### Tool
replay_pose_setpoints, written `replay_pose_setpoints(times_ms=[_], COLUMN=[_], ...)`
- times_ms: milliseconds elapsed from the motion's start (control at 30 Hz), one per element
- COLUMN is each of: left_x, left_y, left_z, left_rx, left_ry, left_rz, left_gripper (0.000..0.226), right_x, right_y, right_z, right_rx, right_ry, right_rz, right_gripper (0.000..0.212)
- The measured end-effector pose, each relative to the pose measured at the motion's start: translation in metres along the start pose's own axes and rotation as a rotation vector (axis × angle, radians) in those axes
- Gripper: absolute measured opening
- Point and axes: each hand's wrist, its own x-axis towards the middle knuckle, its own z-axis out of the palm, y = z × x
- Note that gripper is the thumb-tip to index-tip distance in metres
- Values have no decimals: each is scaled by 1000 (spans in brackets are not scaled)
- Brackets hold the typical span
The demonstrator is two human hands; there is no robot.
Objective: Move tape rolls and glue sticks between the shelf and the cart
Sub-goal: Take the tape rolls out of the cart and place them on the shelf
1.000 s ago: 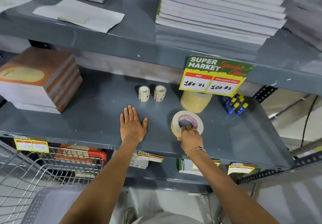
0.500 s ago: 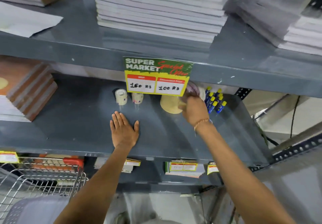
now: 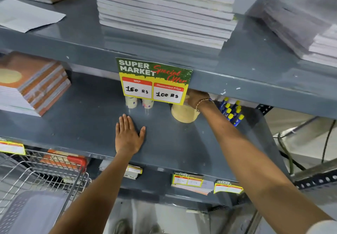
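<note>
Wire cart (image 3: 45, 175) at lower left, below the grey shelf (image 3: 87, 124); well apart from the tape, so any roll knocked off the front edge likely misses it and hits the floor.

Left hand (image 3: 128, 137) flat on the shelf board, palm down, fingers (image 3: 125, 122) extended and close together, thumb splayed; holding nothing, only bracing. Risk here: weight leaned on the shelf could jolt the two small tape rolls (image 3: 139, 102) standing on edge just behind, and set them rolling.

Price card (image 3: 155, 80) hanging from the upper shelf lip, hiding the tops of the small rolls and most of the reach behind it. Working blind there invites a fumble.

Stack of wide masking tape rolls (image 3: 183, 113) further right, with the right hand (image 3: 196, 97) on top of or just behind it. Fingers hidden behind the card; cannot tell whether spread, closed, or clamped on a roll. Stack could be toppled.

Blue glue sticks (image 3: 230, 110) with yellow caps just beside the right wrist; a sideways forearm brush could scatter them.
</note>
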Motion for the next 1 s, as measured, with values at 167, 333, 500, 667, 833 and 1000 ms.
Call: replay_pose_setpoints(times_ms=[167,333,500,667,833,1000], left_x=[0,0,1,-3,-28,-94], left_y=[2,2,1,-15,-83,-199], left_z=[-1,-1,-3,-18,-50,-61], left_rx=[10,7,11,37,-84,-178], left_ry=[-9,-9,-42,-22,140,229], left_rz=[-5,-1,0,-67,-253,-526], left_gripper=[81,82,82,81,70,68], right_x=[2,3,-3,-23,-55,-105], right_y=[5,6,2,-33,-114,-215], right_z=[11,13,6,-5,40,122], right_rx=[47,26,18,195,239,295], right_ry=[32,21,-3,180,243,-73], right_rz=[-88,-111,-130,-231,-502,-818], right_gripper=[50,49,51,46,26,17])
